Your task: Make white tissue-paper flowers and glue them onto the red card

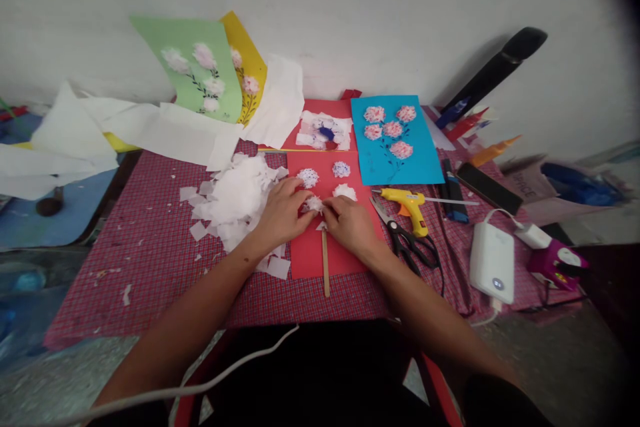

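Observation:
On a red sheet of card (306, 260), my left hand (283, 210) and my right hand (350, 221) meet at a small white tissue-paper flower (313, 203). Both hands have their fingertips pinched at its edges; the exact grip is partly hidden. Around it on the card sit a flower with purple-tipped petals (308, 177), a second purple-tipped flower (341, 169) and a white flower (345, 191). A flat wooden stick (326, 267) lies below the fingers, with a scrap of white paper at its top end. Left of the card is a heap of white tissue squares (235, 197).
A yellow glue gun (407, 203) and black-handled scissors (400, 233) lie right of the card. Behind are a blue flower card (395, 160) and an ink-stained tissue pad (310, 137). A white power bank (493, 260) with cables stands at the right. A green flower card (200, 37) leans on the wall.

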`<state>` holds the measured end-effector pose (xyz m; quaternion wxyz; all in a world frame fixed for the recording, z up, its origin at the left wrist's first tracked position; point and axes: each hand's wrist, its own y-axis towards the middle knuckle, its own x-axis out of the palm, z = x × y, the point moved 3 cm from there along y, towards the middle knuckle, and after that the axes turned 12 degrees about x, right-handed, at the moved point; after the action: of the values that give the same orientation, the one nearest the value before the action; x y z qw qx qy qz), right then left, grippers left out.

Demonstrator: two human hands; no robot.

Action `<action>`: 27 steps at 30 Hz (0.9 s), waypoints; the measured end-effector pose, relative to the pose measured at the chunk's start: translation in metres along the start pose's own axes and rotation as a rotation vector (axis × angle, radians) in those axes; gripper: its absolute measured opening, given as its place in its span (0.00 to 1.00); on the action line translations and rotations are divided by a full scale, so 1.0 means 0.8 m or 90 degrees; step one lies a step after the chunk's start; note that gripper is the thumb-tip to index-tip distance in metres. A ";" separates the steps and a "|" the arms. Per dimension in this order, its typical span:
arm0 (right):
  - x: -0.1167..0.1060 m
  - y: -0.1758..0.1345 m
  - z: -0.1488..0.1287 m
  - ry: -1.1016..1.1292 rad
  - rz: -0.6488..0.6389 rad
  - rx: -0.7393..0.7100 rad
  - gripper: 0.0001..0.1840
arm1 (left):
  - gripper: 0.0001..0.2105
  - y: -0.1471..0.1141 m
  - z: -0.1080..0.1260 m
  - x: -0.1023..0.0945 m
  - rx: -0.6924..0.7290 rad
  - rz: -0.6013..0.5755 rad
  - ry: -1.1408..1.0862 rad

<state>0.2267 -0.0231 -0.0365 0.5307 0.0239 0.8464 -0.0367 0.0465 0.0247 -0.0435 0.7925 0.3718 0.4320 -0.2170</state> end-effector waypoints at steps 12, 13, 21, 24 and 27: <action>-0.009 -0.007 0.014 0.012 0.005 0.005 0.16 | 0.28 -0.001 0.005 -0.006 0.013 -0.015 -0.014; -0.010 -0.008 0.014 0.000 0.004 0.007 0.15 | 0.27 -0.001 0.006 -0.007 0.019 -0.012 -0.019; -0.013 -0.012 0.014 -0.053 -0.028 -0.008 0.14 | 0.16 0.002 0.016 -0.015 0.046 -0.014 -0.044; -0.012 -0.012 0.014 -0.042 -0.034 -0.009 0.16 | 0.09 0.001 0.018 -0.017 0.068 -0.026 -0.051; -0.012 -0.012 0.014 -0.033 -0.028 -0.007 0.18 | 0.02 0.000 0.017 -0.020 0.124 -0.043 -0.058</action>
<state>0.2402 -0.0335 -0.0328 0.5518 0.0011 0.8328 -0.0444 0.0455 0.0145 -0.0252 0.7635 0.4222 0.3847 -0.3014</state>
